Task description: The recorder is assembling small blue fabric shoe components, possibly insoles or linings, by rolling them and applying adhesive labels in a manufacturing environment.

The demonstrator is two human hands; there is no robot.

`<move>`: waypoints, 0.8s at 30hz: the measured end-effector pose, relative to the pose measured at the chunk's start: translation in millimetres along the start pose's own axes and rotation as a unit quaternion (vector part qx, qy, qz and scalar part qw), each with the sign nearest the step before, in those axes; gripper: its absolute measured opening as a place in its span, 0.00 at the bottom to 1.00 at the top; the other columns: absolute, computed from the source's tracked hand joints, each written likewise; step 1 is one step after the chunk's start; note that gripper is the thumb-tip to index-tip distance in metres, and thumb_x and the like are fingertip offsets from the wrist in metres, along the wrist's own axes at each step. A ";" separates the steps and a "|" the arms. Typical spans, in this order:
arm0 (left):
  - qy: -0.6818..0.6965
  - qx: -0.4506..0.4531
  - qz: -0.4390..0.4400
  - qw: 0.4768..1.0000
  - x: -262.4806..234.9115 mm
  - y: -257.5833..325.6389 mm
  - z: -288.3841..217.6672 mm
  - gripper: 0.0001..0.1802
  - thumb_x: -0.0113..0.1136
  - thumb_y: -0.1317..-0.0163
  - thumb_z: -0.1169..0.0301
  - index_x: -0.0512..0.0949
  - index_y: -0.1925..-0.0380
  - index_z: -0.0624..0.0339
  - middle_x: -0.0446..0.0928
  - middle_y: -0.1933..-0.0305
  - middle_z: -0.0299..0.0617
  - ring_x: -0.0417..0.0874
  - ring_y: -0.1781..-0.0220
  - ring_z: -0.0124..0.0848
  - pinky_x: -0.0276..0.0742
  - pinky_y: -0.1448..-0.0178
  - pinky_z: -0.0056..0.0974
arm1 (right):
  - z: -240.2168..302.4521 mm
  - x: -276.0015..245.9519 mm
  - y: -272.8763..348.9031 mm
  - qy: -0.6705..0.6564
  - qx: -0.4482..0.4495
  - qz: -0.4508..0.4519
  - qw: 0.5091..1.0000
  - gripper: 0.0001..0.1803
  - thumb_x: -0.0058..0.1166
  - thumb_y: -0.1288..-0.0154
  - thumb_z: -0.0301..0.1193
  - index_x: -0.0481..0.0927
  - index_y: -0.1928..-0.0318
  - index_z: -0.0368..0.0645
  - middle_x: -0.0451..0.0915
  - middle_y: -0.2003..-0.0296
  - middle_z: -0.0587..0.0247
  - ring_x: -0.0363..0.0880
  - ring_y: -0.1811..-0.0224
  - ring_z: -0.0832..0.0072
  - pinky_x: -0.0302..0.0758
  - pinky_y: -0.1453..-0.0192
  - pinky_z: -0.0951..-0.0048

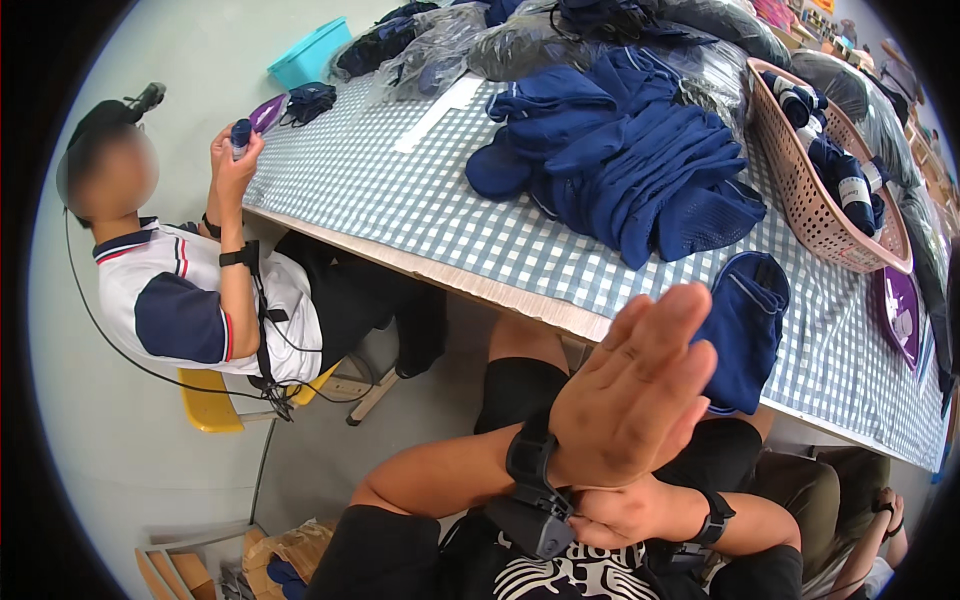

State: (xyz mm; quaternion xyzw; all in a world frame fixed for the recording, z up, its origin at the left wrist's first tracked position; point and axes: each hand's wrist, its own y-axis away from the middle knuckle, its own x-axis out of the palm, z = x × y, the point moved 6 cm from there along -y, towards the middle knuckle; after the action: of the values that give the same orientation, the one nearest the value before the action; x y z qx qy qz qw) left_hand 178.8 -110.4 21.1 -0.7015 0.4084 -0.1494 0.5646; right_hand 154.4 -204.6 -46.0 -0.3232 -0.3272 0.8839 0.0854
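My left hand [632, 395] is raised flat over my lap, fingers stretched out and close together, holding nothing. A black band with a small device [535, 490] wraps its wrist. My right hand [612, 516] lies under that wrist with its fingers curled, touching the band; whether it grips the band is unclear. Just beyond my left fingertips a folded dark blue garment [748, 325] lies at the near edge of the checked table [400, 200]. A big pile of dark blue garments [630, 160] sits further back.
A pink basket [810, 215] of rolled blue pieces and a purple tray [900, 310] are at the right. Bagged dark garments [520, 40] and a turquoise box [308, 52] line the far end. A seated person [210, 300] at the left holds a rolled blue piece [241, 133].
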 end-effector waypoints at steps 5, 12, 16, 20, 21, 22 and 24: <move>-0.159 -0.005 0.193 0.968 3.1 -0.3 -8.2 0.23 0.51 0.32 0.73 0.72 0.37 0.65 0.69 0.30 0.63 0.76 0.32 0.53 0.67 0.27 0.53 | -4.8 -9.7 0.7 -0.036 0.069 -0.098 0.992 0.09 0.66 0.45 0.25 0.77 0.72 0.38 0.75 0.70 0.57 0.77 0.69 0.59 0.75 0.64 0.62; -0.096 -0.064 0.158 0.981 -9.6 13.2 11.3 0.19 0.55 0.38 0.83 0.77 0.46 0.70 0.70 0.32 0.66 0.77 0.32 0.53 0.71 0.29 0.53 | -8.4 -5.4 1.3 -0.101 0.166 -0.070 0.979 0.07 0.64 0.42 0.23 0.77 0.67 0.35 0.77 0.63 0.51 0.79 0.63 0.54 0.78 0.58 0.60; 0.136 -0.206 0.079 0.966 -15.9 12.4 12.7 0.24 0.52 0.38 0.91 0.73 0.41 0.71 0.65 0.28 0.66 0.72 0.28 0.52 0.70 0.27 0.52 | -11.1 -4.1 -4.4 -0.050 0.153 -0.064 0.985 0.09 0.63 0.42 0.22 0.81 0.61 0.34 0.77 0.55 0.47 0.78 0.53 0.51 0.78 0.50 0.59; 0.473 -0.229 0.014 0.851 -11.5 12.0 12.4 0.35 0.50 0.32 0.89 0.53 0.27 0.64 0.46 0.20 0.62 0.56 0.20 0.50 0.63 0.22 0.53 | -18.3 -0.3 4.1 -0.081 0.136 -0.062 0.985 0.15 0.61 0.44 0.23 0.83 0.54 0.36 0.77 0.54 0.50 0.77 0.51 0.50 0.76 0.44 0.60; 0.640 -0.293 -0.025 0.710 -7.2 13.1 10.6 0.39 0.52 0.33 0.88 0.50 0.25 0.61 0.42 0.19 0.60 0.54 0.19 0.50 0.63 0.22 0.55 | -19.4 3.4 10.2 -0.082 0.136 -0.062 0.985 0.15 0.61 0.44 0.23 0.83 0.54 0.36 0.77 0.54 0.50 0.77 0.51 0.50 0.76 0.44 0.60; 0.773 -0.341 -0.062 0.532 -1.0 13.8 4.5 0.43 0.54 0.33 0.88 0.46 0.23 0.57 0.38 0.18 0.57 0.52 0.19 0.49 0.63 0.22 0.56 | -18.7 9.6 16.9 -0.077 0.127 -0.045 0.988 0.15 0.61 0.44 0.23 0.83 0.55 0.37 0.77 0.55 0.51 0.77 0.51 0.53 0.76 0.46 0.61; 0.816 -0.395 -0.091 0.412 5.4 15.4 -5.2 0.49 0.62 0.33 0.79 0.40 0.22 0.52 0.28 0.17 0.53 0.47 0.18 0.50 0.70 0.26 0.56 | -11.1 7.8 4.1 -0.076 0.116 -0.025 0.990 0.15 0.60 0.44 0.24 0.83 0.55 0.38 0.78 0.56 0.52 0.77 0.50 0.55 0.75 0.47 0.62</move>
State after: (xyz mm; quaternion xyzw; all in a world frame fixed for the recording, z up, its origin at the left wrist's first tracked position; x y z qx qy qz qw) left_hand 172.5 -118.3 7.4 -0.4274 0.6244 -0.5237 -0.3913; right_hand 155.5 -199.1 -59.0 -0.2344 -0.2364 0.9354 0.1189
